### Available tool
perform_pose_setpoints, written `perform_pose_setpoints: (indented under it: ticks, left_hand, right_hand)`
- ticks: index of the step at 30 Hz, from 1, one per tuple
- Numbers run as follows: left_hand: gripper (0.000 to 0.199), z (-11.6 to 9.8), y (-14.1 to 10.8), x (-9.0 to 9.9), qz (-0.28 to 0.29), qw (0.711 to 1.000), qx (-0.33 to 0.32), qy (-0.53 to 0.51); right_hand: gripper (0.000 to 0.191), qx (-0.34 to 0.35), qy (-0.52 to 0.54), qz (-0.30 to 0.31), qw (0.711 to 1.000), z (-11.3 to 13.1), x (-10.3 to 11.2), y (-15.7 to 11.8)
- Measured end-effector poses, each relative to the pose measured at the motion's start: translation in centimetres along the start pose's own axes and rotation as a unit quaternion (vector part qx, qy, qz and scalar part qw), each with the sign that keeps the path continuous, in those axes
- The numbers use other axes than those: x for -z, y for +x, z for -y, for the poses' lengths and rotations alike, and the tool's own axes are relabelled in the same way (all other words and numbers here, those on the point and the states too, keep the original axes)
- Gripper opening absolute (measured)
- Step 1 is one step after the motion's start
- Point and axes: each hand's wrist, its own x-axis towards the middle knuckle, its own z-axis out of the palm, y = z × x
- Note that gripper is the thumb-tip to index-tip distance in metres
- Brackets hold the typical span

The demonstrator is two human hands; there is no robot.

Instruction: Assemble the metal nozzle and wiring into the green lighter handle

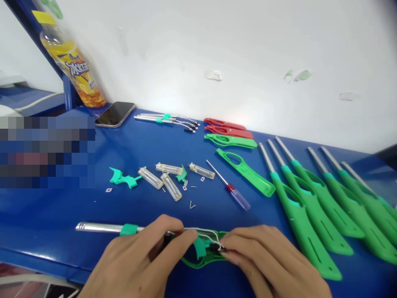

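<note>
My left hand (145, 258) is closed around an opened long-neck lighter (196, 264), its thumb and forefinger at the teal trigger (200, 247). The silver tube (101, 227) with a teal collar (129, 229) sticks out to the left. My right hand (266, 252) pinches the lighter's inside at its right part, fingertips at a small black part (219, 247) with white wires (211, 234). The fingers partly hide the green half shell. Beyond the hands lie several clear fuel tanks (150, 178), loose teal triggers (124, 178) and small screws (191, 205).
A screwdriver (238, 199) lies beside an empty green half shell (248, 171). Several assembled green lighters (305, 231) line the right side. Red half shells (229, 131) and tubes with wires (155, 118) lie along the wall. A phone (116, 114) and bottle (72, 62) are back left.
</note>
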Motion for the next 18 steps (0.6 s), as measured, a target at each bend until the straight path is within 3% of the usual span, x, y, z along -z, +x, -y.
perform_pose_setpoints:
  ticks: [6, 18]
  left_hand:
    - [0.042, 0.11, 0.08, 0.59, -0.056, 0.998, -0.016, 0.024]
    - [0.037, -0.52, 0.64, 0.41, -0.058, 0.998, 0.018, 0.007]
  right_hand:
    - [0.020, -0.011, 0.003, -0.001, 1.000, 0.12, -0.12, -0.12]
    - [0.017, 0.002, 0.018, -0.011, 1.000, 0.24, 0.12, 0.18]
